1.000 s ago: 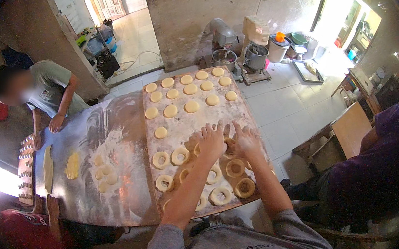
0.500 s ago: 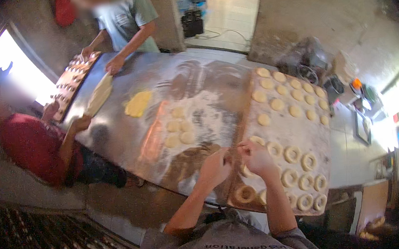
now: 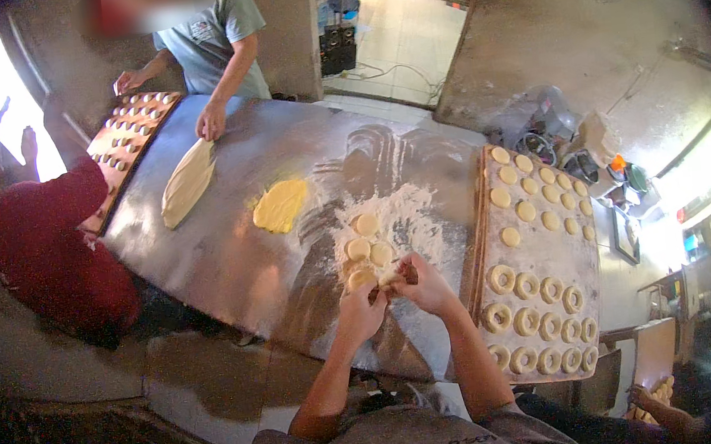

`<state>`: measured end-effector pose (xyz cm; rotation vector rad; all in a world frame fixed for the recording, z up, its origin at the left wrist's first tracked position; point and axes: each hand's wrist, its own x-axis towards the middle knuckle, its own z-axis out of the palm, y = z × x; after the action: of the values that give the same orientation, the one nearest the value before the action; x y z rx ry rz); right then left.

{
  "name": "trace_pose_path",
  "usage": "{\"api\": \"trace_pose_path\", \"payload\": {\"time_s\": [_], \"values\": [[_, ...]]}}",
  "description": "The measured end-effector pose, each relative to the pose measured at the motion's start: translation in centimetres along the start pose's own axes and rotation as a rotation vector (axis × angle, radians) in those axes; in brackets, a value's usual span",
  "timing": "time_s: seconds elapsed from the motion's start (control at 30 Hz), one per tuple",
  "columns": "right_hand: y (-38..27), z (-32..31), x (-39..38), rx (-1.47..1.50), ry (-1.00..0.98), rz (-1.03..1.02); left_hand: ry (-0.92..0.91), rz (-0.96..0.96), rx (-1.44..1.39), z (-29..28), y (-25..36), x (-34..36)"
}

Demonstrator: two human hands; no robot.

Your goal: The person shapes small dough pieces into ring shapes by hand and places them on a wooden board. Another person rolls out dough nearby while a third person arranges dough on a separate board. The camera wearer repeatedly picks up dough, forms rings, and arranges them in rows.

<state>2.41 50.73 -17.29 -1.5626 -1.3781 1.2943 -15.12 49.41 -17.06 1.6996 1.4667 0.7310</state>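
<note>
Over the floured patch of the metal table, both my hands meet at a small piece of dough (image 3: pixel 390 280). My left hand (image 3: pixel 362 314) pinches its left side, fingers closed. The right hand (image 3: pixel 423 286) grips it from the other side with thumb and fingers. Parts of the piece are hidden by my fingers. Just beyond lie several flat dough rounds (image 3: pixel 358 249), the closest one almost against my left fingertips. To my right, a wooden board (image 3: pixel 480 274) carries dough rings (image 3: pixel 526 321) in its near half and plain rounds (image 3: pixel 550 220) in its far half.
On the metal table (image 3: pixel 265 270) sit a yellow slab (image 3: pixel 282 205) and a long dough sheet (image 3: pixel 189 180), whose far end a co-worker in grey-green (image 3: pixel 212 55) holds. A person in red (image 3: pixel 55 245) stands at the left. Another board (image 3: pixel 127 146) with small pieces lies far left.
My hands have moved left from the board's edge to the floured patch and now hold a dough piece. The person in red has let go of the dough sheet and leaned away.
</note>
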Motion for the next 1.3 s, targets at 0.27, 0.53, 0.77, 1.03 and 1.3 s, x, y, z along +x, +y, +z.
{"api": "trace_pose_path", "payload": {"time_s": [0.27, 0.53, 0.77, 1.03, 1.3], "values": [[-1.6, 0.8, -1.8, -0.511, 0.446, -0.288, -0.024, 0.173, -0.251, -1.6, 3.5, -0.1], [-1.0, -2.1, -3.9, 0.613, -0.172, -0.189, 0.292, 0.325, -0.227, 3.0, 4.4, 0.4], [-3.8, -4.1, -5.8, 0.535, 0.117, -0.044, 0.084, 0.359, -1.119, 6.3, 6.1, -0.9], [-3.3, -11.5, -10.8, 0.552, -0.072, -0.358, 0.204, 0.388, -0.452, 12.4, 10.8, 0.0], [3.8, -23.9, -17.5, 0.904, 0.216, -0.392, 0.027, 0.515, -0.311, 23.4, 24.1, -2.2]]}}
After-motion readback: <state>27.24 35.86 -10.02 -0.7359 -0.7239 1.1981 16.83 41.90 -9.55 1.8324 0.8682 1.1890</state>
